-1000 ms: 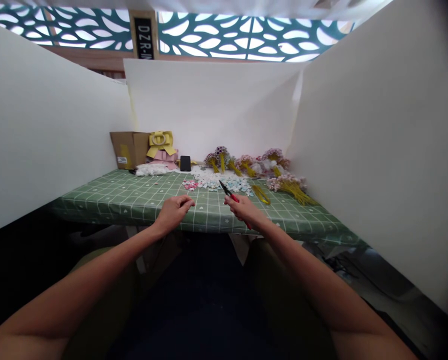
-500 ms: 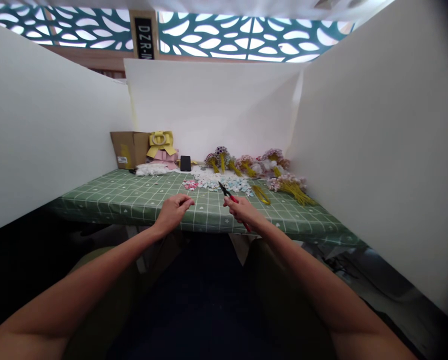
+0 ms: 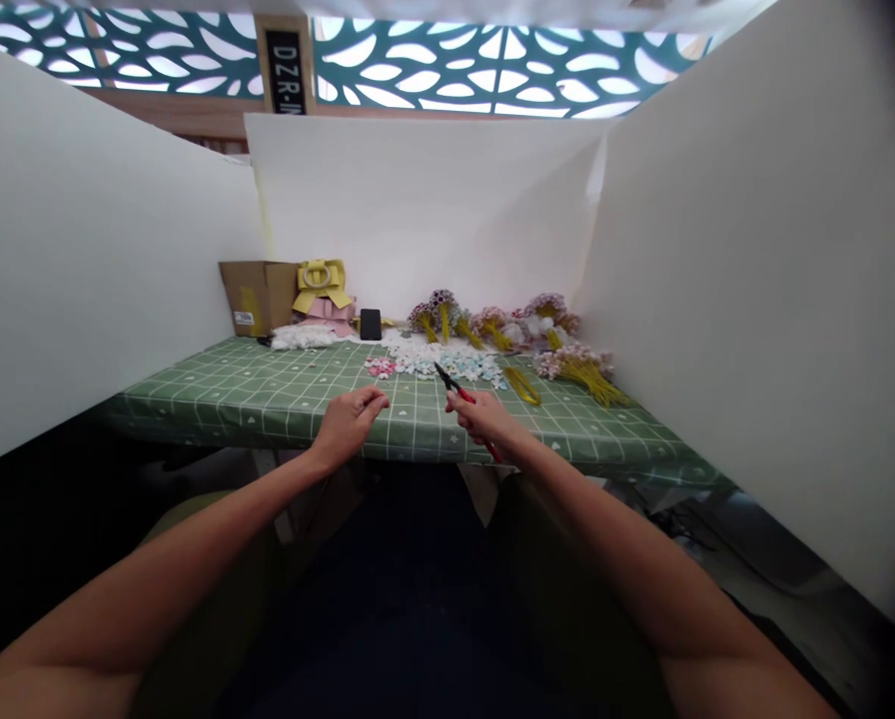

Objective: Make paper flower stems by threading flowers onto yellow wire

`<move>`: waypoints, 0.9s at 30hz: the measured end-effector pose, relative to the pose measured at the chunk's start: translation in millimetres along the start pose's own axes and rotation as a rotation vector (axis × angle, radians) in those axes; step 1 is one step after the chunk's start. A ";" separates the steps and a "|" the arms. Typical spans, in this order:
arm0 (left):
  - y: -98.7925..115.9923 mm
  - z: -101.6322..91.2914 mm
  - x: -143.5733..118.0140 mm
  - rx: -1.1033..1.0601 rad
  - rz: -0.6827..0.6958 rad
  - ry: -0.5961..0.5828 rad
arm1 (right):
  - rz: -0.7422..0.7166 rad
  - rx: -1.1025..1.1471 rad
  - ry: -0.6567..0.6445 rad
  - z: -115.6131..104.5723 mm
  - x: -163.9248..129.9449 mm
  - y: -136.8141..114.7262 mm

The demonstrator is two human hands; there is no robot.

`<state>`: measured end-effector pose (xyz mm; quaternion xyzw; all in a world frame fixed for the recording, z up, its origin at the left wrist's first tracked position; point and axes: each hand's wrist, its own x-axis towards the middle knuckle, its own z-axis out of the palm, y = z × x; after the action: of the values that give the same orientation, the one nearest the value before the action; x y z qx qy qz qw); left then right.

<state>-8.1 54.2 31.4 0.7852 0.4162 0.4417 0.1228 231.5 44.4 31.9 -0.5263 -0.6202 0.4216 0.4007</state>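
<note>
My right hand (image 3: 483, 417) is closed around a pair of pliers (image 3: 458, 388) with red handles and dark, narrow jaws that point away from me to the upper left. My left hand (image 3: 350, 419) is held over the table's front edge, fingers pinched together; whatever they hold, if anything, is too small to make out. Beyond both hands lies a spread of small white and pale blue flower pieces (image 3: 447, 363). A little cluster of pink ones (image 3: 380, 366) sits at its left end. Right of the pliers lies a bundle of yellow wire (image 3: 522, 385).
Bunches of beaded flowers on yellow stems (image 3: 578, 371) lie at the right and back. A cardboard box (image 3: 259, 298), yellow and pink bows (image 3: 320, 288), a white fluffy bundle (image 3: 302, 337) and a black phone (image 3: 371, 325) stand at the back left. White panels (image 3: 425, 200) enclose the green checked table (image 3: 283, 384).
Both hands hold almost the same place, with the pliers still in the right one. The view has shifted very slightly.
</note>
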 end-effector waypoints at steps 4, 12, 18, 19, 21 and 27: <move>1.6 -1.5 -0.2 0.007 -0.006 0.030 | -0.012 0.050 -0.051 2.1 -1.3 -1.8; 2.0 0.6 -0.9 -0.052 -0.044 0.000 | -0.061 -0.031 -0.055 2.6 4.2 6.1; 4.1 2.3 -1.2 -0.219 -0.158 -0.074 | -0.109 -0.135 -0.100 0.6 0.9 3.8; 3.8 3.2 -0.9 -0.306 -0.199 -0.110 | -0.090 -0.137 -0.114 -0.5 -0.4 1.7; 2.0 4.9 0.2 -0.517 -0.289 -0.184 | -0.050 -0.135 -0.155 -3.6 -2.2 -2.5; -13.5 7.2 6.1 -0.515 -0.433 -0.130 | -0.286 -0.724 0.026 -18.5 9.5 6.8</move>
<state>-8.2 68.5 23.4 0.6484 0.4395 0.4448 0.4343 249.8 56.3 31.9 -0.5474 -0.7907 0.1086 0.2515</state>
